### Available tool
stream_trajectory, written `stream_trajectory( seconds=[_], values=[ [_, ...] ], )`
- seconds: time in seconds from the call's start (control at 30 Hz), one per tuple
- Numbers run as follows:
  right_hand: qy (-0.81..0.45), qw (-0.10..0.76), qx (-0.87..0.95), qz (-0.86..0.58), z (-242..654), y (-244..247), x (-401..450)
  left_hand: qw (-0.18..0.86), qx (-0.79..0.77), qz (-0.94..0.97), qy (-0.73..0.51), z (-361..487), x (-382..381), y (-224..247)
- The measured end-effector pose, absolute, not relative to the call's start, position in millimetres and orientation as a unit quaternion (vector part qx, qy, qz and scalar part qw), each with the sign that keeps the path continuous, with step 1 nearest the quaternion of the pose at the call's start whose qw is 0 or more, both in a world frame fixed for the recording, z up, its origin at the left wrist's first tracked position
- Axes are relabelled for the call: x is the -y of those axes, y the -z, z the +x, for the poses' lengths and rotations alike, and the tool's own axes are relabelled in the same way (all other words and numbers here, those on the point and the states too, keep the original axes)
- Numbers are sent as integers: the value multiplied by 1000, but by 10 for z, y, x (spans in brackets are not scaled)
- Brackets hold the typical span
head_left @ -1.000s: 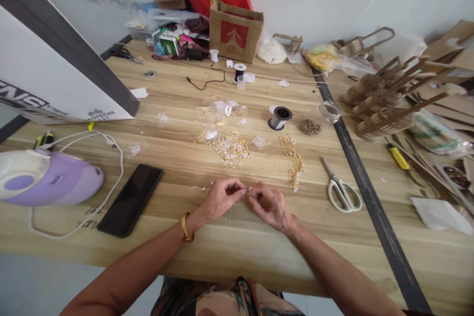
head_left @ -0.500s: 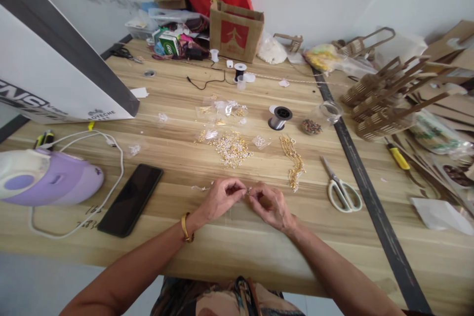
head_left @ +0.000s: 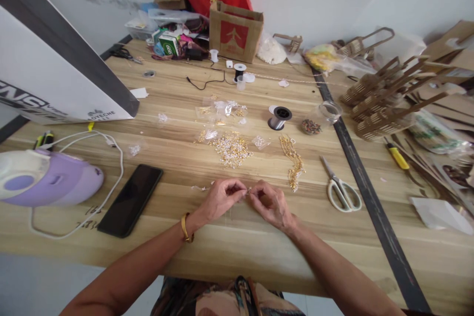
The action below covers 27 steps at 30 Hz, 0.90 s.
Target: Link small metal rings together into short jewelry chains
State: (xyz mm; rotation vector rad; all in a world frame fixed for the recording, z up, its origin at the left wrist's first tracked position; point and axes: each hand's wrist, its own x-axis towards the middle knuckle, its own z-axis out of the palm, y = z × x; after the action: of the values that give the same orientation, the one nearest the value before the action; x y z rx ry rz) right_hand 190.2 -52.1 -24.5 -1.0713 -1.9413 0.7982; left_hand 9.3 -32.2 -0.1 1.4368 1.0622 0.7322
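Over the near middle of the table, my left hand (head_left: 221, 198) and my right hand (head_left: 272, 205) meet fingertip to fingertip, both closed in a pinch. A tiny shiny piece (head_left: 249, 190) shows between the fingertips, too small to name. From behind my left hand a short beaded strand (head_left: 200, 188) trails leftward onto the wood; its other end is hidden by the fingers. Just beyond the hands lies a pile of gold and clear beads (head_left: 231, 149). To the right of the pile are several gold chains (head_left: 292, 163).
White-handled scissors (head_left: 342, 192) lie right of my hands, a black phone (head_left: 131, 201) to the left. Past the beads stand a wire spool (head_left: 280, 118) and a cup of dark beads (head_left: 311, 127). A purple-and-white device (head_left: 55, 177) with a white cable sits far left.
Both hands stay in nearly the same place. The right fingers have shifted slightly at the pinch.
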Motion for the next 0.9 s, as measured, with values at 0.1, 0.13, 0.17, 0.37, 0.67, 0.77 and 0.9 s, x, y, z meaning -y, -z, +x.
stream_trajectory(
  seconds=[0.1,0.13,0.17,0.37,0.67,0.77,0.9],
  values=[
    [-306,384,762,-421,1907,243,521,586,-449,597,-315,94,318,2],
    [-305,385,764,-418,1909,241,523,593,-449,589,-316,94,315,3],
    [-305,384,768,-412,1911,240,526,600,-448,581,-317,94,311,3],
    [-312,367,789,-382,1918,239,538,610,-445,569,-324,93,296,0],
    [-322,367,782,-387,1920,257,534,614,-445,568,-321,88,300,-5],
    [-323,370,780,-388,1917,266,533,615,-446,567,-320,88,299,-12],
    [-324,373,776,-391,1921,290,532,616,-446,567,-317,90,298,-26]
  ],
)
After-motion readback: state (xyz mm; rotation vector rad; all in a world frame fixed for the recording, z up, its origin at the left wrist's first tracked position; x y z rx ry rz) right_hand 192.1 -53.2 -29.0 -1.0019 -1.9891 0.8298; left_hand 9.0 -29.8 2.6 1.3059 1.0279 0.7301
